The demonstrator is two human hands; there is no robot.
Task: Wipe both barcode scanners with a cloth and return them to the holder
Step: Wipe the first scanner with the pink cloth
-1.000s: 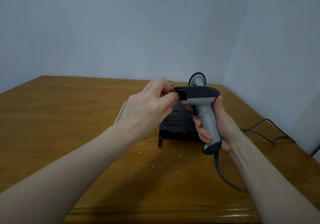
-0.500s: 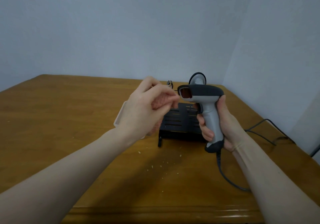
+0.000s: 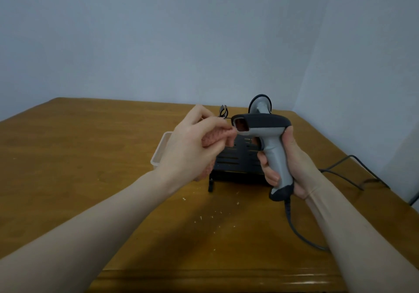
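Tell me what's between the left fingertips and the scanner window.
Head view: only the pink cloth, pinched by the left hand, its tip at the window of the scanner held by the right hand.

The barcode scanner is matt plastic, dark charcoal on top, smooth light grey down its handle. The cloth looks pink, knitted and nubbly. The surface is varnished brown wood with a soft sheen. The holder is matt black, slotted. The container is translucent, frosted plastic.
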